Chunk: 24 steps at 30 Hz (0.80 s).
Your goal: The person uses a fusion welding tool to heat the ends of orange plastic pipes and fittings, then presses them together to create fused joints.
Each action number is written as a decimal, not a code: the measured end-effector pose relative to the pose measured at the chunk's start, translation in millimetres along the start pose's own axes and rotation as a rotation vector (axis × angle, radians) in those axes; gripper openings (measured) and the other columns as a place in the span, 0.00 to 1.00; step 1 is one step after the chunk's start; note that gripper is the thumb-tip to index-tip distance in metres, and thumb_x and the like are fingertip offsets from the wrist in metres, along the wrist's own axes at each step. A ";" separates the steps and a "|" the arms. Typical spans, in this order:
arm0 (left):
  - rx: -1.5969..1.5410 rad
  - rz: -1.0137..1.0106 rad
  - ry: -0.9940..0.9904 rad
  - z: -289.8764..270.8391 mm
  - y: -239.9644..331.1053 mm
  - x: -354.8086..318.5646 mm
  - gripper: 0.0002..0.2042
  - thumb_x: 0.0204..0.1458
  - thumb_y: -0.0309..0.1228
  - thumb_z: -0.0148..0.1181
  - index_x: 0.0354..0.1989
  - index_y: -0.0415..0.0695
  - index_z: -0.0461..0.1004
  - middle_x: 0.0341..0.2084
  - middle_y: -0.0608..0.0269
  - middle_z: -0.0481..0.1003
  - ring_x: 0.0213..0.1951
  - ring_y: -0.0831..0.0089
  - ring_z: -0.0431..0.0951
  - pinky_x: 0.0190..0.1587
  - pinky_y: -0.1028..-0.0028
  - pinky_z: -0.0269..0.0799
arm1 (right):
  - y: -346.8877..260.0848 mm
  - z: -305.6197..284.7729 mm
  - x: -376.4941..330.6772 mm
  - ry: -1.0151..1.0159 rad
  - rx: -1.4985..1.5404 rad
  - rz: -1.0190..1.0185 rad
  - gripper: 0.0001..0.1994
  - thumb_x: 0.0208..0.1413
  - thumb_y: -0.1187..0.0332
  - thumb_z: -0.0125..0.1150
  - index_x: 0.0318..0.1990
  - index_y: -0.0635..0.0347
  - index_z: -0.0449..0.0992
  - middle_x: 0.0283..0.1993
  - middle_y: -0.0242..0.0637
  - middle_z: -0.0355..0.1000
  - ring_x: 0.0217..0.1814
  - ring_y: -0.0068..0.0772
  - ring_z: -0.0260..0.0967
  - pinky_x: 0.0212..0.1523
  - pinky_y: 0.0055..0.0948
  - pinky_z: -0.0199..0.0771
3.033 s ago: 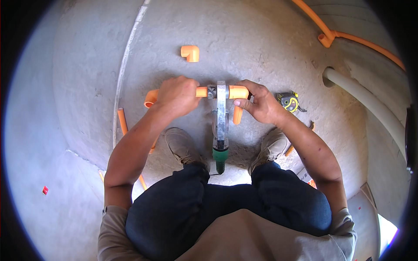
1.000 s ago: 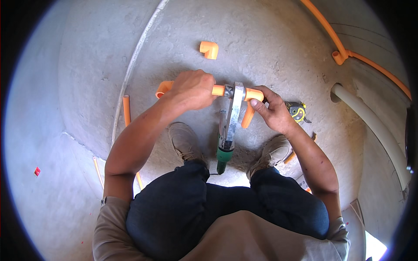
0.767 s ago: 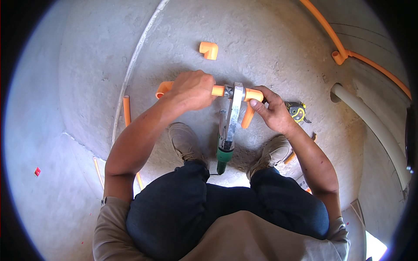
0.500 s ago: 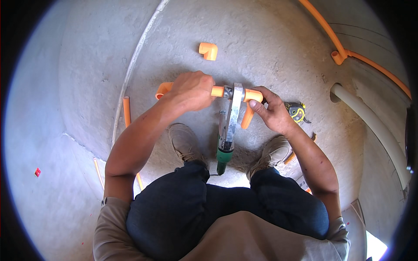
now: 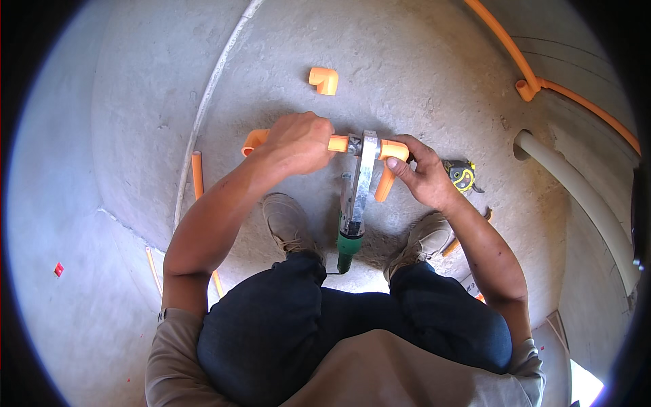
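Both forearms reached forward from a crouch; the left hand [image 5: 298, 142] was fisted closed, the right hand [image 5: 424, 173] curled, thumb extended.

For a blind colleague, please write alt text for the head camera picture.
Seen from above, a crouching person presses an orange pipe in the left hand and an orange elbow in the right hand against a welding tool on a concrete floor. A spare elbow lies beyond.

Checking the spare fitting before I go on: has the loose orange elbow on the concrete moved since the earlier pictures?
No. The loose orange elbow lies in the same place relative to the white line on the concrete; its shift in the picture looks like head movement.
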State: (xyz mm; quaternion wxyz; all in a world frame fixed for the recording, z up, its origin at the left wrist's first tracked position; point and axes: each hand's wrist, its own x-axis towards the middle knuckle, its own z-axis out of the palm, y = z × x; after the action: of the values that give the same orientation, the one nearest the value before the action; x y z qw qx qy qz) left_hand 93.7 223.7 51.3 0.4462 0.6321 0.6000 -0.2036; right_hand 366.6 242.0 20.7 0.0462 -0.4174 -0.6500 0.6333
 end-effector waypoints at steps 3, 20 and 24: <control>-0.001 -0.006 -0.010 -0.6 -0.6 1.1 0.11 0.55 0.35 0.65 0.37 0.39 0.84 0.35 0.45 0.83 0.40 0.48 0.85 0.45 0.54 0.79 | 0.1 -0.1 -0.3 0.002 0.014 0.030 0.22 0.65 0.56 0.66 0.58 0.63 0.75 0.44 0.40 0.77 0.42 0.31 0.70 0.49 0.33 0.74; -0.042 -0.006 -0.103 -7.8 -0.1 4.0 0.10 0.52 0.35 0.68 0.35 0.39 0.83 0.31 0.44 0.82 0.38 0.46 0.83 0.43 0.53 0.77 | -4.1 -0.7 -0.2 -0.038 0.028 0.124 0.21 0.67 0.57 0.64 0.58 0.64 0.75 0.48 0.41 0.77 0.53 0.32 0.71 0.59 0.35 0.70; 0.036 0.063 -0.043 2.5 -7.0 5.0 0.10 0.54 0.35 0.66 0.33 0.39 0.83 0.31 0.46 0.83 0.35 0.48 0.84 0.41 0.54 0.79 | -6.0 -1.7 2.3 -0.052 0.031 0.144 0.19 0.67 0.57 0.64 0.55 0.64 0.76 0.45 0.38 0.76 0.49 0.30 0.70 0.55 0.34 0.71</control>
State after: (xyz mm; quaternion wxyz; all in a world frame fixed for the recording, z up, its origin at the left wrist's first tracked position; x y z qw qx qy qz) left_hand 88.8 223.7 43.8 0.4536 0.6541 0.5663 -0.2137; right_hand 363.2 245.7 25.2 -0.0098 -0.4456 -0.6094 0.6557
